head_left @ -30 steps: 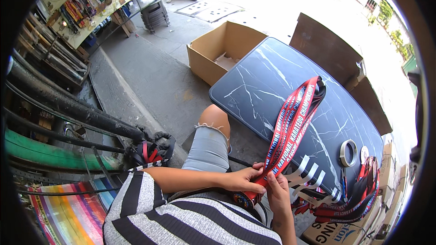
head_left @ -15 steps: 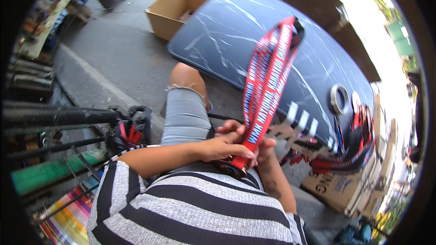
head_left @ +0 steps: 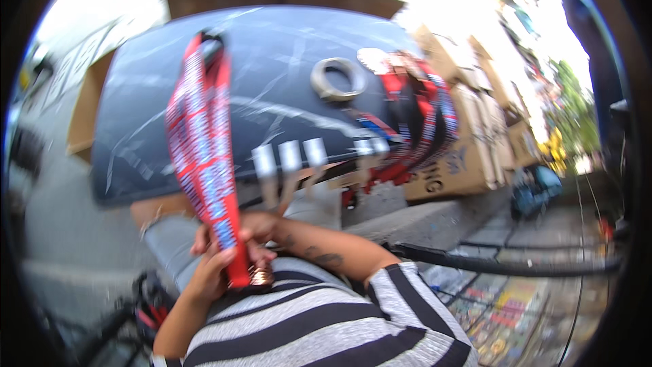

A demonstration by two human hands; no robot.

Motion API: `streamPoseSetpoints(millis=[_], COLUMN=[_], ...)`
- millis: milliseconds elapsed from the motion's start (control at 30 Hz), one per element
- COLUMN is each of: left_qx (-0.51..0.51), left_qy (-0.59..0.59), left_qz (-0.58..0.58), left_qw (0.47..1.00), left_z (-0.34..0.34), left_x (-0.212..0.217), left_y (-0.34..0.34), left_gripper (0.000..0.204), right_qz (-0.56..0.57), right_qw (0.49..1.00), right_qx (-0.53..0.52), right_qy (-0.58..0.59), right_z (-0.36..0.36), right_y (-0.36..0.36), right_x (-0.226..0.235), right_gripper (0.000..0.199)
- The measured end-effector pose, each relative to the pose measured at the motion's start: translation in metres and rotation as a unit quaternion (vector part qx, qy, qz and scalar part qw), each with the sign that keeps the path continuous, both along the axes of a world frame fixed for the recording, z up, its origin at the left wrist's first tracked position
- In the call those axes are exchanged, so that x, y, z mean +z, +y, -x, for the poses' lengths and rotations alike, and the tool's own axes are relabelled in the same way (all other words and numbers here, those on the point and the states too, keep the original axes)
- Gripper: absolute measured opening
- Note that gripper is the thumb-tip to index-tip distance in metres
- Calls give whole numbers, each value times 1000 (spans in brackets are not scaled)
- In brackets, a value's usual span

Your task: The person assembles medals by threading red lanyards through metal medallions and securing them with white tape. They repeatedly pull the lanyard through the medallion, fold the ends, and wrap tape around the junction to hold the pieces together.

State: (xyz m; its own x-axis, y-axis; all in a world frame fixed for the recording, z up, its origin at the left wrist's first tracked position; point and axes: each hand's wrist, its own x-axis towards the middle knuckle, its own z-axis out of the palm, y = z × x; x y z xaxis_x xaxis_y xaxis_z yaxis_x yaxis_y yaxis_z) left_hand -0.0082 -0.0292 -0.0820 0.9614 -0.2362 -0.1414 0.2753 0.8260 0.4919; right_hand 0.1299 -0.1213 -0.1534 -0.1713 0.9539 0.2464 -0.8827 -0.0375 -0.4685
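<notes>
A red medal ribbon (head_left: 216, 190) with white and blue print runs up from my hands across the near side of the dark marbled table, looped and black at its far end. At its near end a copper-coloured medal (head_left: 261, 276) lies against my striped shirt. My left hand (head_left: 214, 265) is closed around the lower ribbon, thumb on top. My right hand (head_left: 257, 234) grips the ribbon from the other side, just above the medal, its fingers partly hidden and blurred.
On the marbled table (head_left: 272, 41) lie a tape roll (head_left: 338, 80) and a heap of ribboned medals (head_left: 424, 112). White tape strips (head_left: 291, 156) hang off its near edge. Cardboard boxes (head_left: 445, 175) stand at right, another box (head_left: 88, 112) at left. A black bar (head_left: 509, 259) runs at right.
The view has swung to the right, so the table, tape roll and medal heap sit farther left in the picture. Both hands still hold the ribbon.
</notes>
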Motion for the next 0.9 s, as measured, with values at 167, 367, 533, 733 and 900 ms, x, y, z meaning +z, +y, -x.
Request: streamPoseSetpoints(millis=[167,367,533,733,900], left_qx=[79,113,96,58,55], left_qy=[28,61,35,44,45], left_qz=[-166,-186,-196,-178,-218], left_qw=[983,974,975,981,973], left_z=[1,3,1,7,6], left_x=[13,14,11,18,28], left_y=[-5,-12,-9,-1,-1], left_gripper=[51,48,54,45,46], right_qz=[6,48,29,222,280], right_qw=[999,997,998,957,904], right_qx=[-44,-3,-27,-56,-201], right_qy=[-28,-64,-48,-177,-253], right_z=[3,-6,-7,-1,20], right_y=[5,-16,-22,-42,-75], right_x=[6,31,60,76,92], right_gripper=[72,67,65,48,39])
